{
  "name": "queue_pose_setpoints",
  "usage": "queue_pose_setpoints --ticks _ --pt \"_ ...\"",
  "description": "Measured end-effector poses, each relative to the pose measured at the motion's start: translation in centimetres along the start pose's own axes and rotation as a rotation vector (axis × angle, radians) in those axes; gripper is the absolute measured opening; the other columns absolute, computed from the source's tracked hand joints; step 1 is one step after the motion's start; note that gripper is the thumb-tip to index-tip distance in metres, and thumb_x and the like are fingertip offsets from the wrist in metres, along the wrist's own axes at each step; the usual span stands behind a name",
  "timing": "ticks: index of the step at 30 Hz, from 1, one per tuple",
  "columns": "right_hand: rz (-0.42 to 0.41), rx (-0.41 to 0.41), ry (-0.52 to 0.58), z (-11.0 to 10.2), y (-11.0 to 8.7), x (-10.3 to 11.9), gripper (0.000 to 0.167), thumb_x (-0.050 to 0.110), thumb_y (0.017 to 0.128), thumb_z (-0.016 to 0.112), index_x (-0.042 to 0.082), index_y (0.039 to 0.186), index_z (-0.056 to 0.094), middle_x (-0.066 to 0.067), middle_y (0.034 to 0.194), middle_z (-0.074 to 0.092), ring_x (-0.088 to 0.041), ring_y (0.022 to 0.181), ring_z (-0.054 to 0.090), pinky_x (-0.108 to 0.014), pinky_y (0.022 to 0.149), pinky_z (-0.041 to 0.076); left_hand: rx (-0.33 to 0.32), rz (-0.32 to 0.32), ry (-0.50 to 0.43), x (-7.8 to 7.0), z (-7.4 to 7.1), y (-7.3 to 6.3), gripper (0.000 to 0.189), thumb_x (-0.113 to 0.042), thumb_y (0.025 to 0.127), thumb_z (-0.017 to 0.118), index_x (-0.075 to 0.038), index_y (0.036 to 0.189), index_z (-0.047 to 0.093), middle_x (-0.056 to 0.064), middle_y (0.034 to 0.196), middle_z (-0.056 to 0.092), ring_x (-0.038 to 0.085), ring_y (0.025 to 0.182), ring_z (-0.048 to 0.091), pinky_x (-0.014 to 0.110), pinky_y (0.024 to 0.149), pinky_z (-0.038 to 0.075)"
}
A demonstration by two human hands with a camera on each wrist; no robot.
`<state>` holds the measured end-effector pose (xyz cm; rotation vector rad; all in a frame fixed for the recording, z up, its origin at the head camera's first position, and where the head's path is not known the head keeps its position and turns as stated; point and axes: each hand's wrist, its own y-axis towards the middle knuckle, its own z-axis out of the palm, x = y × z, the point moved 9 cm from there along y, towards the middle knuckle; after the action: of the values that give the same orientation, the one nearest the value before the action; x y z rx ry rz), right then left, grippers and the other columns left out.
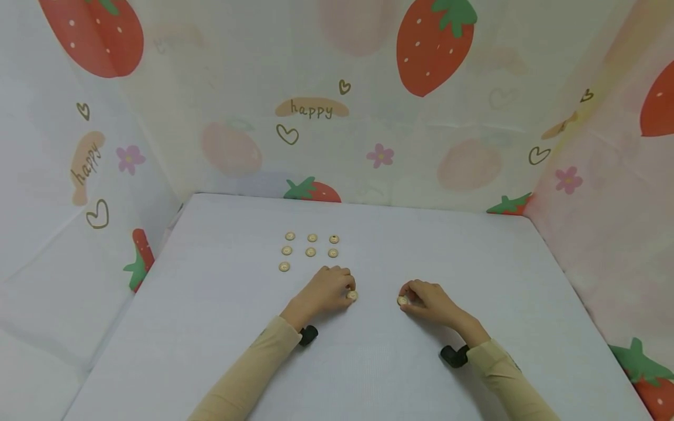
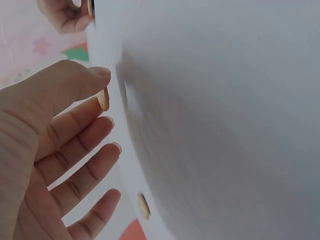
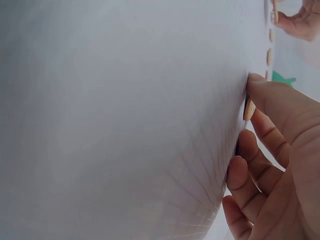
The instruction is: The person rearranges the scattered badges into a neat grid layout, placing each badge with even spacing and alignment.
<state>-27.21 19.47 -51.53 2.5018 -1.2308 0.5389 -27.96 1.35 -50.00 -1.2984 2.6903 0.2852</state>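
My left hand (image 1: 327,289) pinches a small round beige wooden button (image 1: 352,296) between thumb and index finger. In the left wrist view that button (image 2: 104,99) stands on edge under the thumb tip, just above the tabletop, with the other fingers spread. Across a short gap, my right hand (image 1: 432,302) holds a similar button (image 1: 402,300) by its thumb and index finger. The right wrist view has this button (image 3: 249,109) tilted close against the table, the remaining fingertips (image 3: 237,172) right at the surface.
Several matching buttons (image 1: 310,252) lie beyond the left hand, in two rows of three with a single button (image 1: 284,266) below at the left. The white table (image 1: 400,374) is bounded by strawberry-printed cloth walls (image 1: 368,123). A black wrist camera (image 1: 454,355) sits on the right wrist.
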Motion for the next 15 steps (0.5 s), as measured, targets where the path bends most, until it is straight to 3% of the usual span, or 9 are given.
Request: queue_pose_setpoints --ticks 15 --pt "0.009 0.013 -0.003 0.0 0.0 0.0 0.017 0.025 0.087 0.064 0.015 0.101 0.06 0.007 0.084 0.053 -0.008 0.077 0.047 -0.027 0.072 0.041 -0.02 -0.105 -0.013 4.6 -1.8 -1.2 0.015 -0.028 0.082 0.069 -0.019 0.093 0.069 -0.006 0.092 0.061 0.013 0.086 0.054 0.039 0.084 0.042"
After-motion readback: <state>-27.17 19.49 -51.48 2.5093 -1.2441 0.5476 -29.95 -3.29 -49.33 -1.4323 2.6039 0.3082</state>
